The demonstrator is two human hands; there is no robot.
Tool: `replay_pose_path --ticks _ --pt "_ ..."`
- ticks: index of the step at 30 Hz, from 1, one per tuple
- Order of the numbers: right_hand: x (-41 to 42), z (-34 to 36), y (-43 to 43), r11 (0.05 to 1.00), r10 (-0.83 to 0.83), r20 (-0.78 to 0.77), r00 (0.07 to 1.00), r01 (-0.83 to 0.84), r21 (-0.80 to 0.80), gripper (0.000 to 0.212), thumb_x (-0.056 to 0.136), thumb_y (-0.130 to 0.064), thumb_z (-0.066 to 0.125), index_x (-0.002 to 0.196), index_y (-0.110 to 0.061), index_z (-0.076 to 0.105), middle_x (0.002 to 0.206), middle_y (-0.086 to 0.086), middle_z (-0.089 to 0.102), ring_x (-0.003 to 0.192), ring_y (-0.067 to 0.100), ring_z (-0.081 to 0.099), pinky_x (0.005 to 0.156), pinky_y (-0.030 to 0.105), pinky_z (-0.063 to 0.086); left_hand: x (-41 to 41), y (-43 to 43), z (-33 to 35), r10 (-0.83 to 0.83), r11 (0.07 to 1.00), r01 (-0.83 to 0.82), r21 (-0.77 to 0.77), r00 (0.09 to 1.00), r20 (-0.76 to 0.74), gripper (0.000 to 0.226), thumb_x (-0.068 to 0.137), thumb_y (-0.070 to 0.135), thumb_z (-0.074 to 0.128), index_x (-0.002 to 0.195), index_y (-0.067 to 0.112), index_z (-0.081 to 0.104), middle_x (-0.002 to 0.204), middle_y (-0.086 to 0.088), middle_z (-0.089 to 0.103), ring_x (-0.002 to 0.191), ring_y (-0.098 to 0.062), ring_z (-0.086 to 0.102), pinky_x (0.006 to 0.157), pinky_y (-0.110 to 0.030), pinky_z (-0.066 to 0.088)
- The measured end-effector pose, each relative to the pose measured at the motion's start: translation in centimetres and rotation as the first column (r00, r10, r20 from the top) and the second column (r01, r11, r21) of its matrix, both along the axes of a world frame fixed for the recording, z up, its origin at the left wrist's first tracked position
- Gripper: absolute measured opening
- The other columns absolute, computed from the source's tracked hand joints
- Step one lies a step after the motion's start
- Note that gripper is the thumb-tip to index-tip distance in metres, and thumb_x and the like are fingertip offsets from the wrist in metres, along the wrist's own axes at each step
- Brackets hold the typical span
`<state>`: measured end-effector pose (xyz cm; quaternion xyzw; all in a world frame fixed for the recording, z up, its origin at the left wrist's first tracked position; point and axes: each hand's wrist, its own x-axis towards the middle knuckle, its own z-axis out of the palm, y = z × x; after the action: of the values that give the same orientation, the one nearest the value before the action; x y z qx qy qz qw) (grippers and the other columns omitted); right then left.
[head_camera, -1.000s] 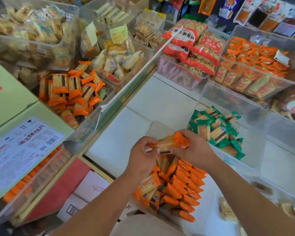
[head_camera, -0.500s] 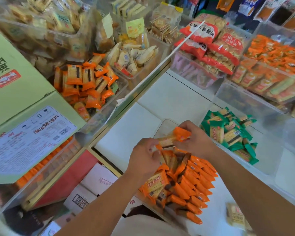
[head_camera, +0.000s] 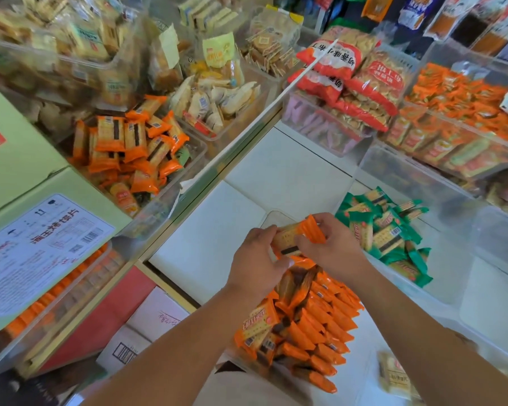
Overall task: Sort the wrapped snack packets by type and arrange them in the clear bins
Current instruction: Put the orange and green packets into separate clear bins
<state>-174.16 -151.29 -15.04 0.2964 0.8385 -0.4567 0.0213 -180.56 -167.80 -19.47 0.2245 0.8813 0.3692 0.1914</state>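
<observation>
Left hand (head_camera: pixel 258 265) and right hand (head_camera: pixel 335 253) both pinching one orange packet (head_camera: pixel 294 237) — left at the near end, right at the crimped end. Held just above the orange stack (head_camera: pixel 314 323) in the near clear bin (head_camera: pixel 273 217); green packets (head_camera: pixel 384 232) binned just right.

This is a snack shop. Clear bins (head_camera: pixel 408 171) heaped with wrapped biscuits crowd the white shelving (head_camera: pixel 291 171), beside stacked red biscuit bags (head_camera: pixel 373 80). A green carton (head_camera: pixel 27 171) bears a barcoded label (head_camera: pixel 41 241).
</observation>
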Motion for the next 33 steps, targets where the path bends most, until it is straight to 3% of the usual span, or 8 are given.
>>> replay_pose_path --ticks 2,5,9,12,15,21,27,33 --pt "-1.0 -0.6 0.2 0.982 0.067 0.060 0.996 -0.076 0.175 0.036 0.089 -0.036 0.074 0.114 -0.029 0.049 0.089 -0.016 0.058 0.074 0.006 0.060 0.062 0.013 0.051 -0.5 -1.1 0.2 0.035 0.999 -0.035 -0.014 0.999 -0.017 0.058 0.089 0.036 0.077 0.142 0.026 0.055 0.127 0.006 0.057 0.102 -0.011 0.064 0.082 -0.018 0.047" --pt "-2.9 -2.5 -0.5 0.898 0.201 0.237 0.950 -0.276 0.344 0.046 0.088 -0.044 0.067 0.127 -0.026 0.051 0.104 0.001 0.065 0.092 0.027 0.067 0.072 0.038 0.058 -0.8 -3.5 0.6 0.046 0.998 -0.044 -0.039 0.998 0.037 0.035 0.092 0.026 0.073 0.126 0.021 0.067 0.111 0.006 0.064 0.087 -0.009 0.066 0.079 -0.023 0.055" --pt "-4.0 -5.6 -2.7 0.636 0.292 0.392 0.872 -0.483 0.602 0.035 0.094 -0.038 0.062 0.126 -0.024 0.057 0.114 0.000 0.063 0.115 0.027 0.053 0.075 0.035 0.046 0.1 -5.2 0.5 -0.118 0.986 0.131 -0.099 0.985 0.126 0.031 0.095 0.022 0.067 0.127 0.018 0.067 0.122 0.004 0.067 0.110 -0.014 0.064 0.097 -0.031 0.053" --pt "-3.2 -7.7 -3.2 0.468 0.251 0.438 0.863 -0.504 0.726 0.041 0.076 -0.028 0.081 0.113 -0.021 0.067 0.103 0.001 0.066 0.098 0.028 0.058 0.070 0.038 0.051 0.5 -4.5 0.6 -0.250 0.951 0.269 -0.150 0.959 0.133 0.039 0.100 0.025 0.061 0.138 0.018 0.060 0.141 0.005 0.056 0.127 -0.014 0.055 0.104 -0.023 0.044" --pt "-2.3 -8.2 -2.6 0.532 0.296 0.260 0.919 -0.385 0.754 0.055 0.066 -0.024 0.091 0.115 -0.019 0.067 0.095 0.000 0.065 0.082 0.026 0.064 0.056 0.035 0.051 0.7 -3.7 -0.1 -0.326 0.911 0.362 -0.197 0.925 0.195 0.046 0.102 0.032 0.059 0.146 0.019 0.053 0.151 0.006 0.047 0.134 -0.017 0.051 0.111 -0.030 0.044" --pt "3.3 -5.2 0.4 0.866 0.057 -0.227 0.972 0.065 0.495 0.015 0.086 -0.022 0.081 0.098 -0.014 0.075 0.086 -0.002 0.068 0.076 0.017 0.064 0.061 0.034 0.056 -0.2 -0.3 -1.9 -0.429 0.838 0.457 -0.299 0.890 0.157 0.050 0.103 0.040 0.053 0.148 0.019 0.050 0.150 -0.001 0.052 0.131 -0.024 0.054 0.107 -0.036 0.047" --pt "8.5 -6.0 -0.2 0.935 0.081 -0.150 0.985 -0.023 0.353 0.014 0.089 -0.017 0.077 0.102 -0.023 0.077 0.101 -0.011 0.073 0.097 0.009 0.066 0.083 0.028 0.055 -0.1 2.5 -4.4 -0.511 0.653 0.554 -0.516 0.826 0.240 0.064 0.088 0.059 0.060 0.138 0.019 0.054 0.120 -0.004 0.067 0.110 -0.026 0.064 0.088 -0.039 0.057" --pt "6.2 -7.9 -1.2 0.792 0.402 0.051 0.914 -0.375 0.482 0.039 0.093 -0.029 0.041 0.119 -0.026 0.070 0.124 -0.010 0.069 0.117 0.020 0.063 0.099 0.042 0.050 -0.6 3.6 -4.8 -0.449 0.614 0.552 -0.564 0.832 0.325 0.067 0.073 0.054 0.069 0.129 0.020 0.057 0.123 -0.005 0.061 0.121 -0.030 0.051 0.094 -0.043 0.052"
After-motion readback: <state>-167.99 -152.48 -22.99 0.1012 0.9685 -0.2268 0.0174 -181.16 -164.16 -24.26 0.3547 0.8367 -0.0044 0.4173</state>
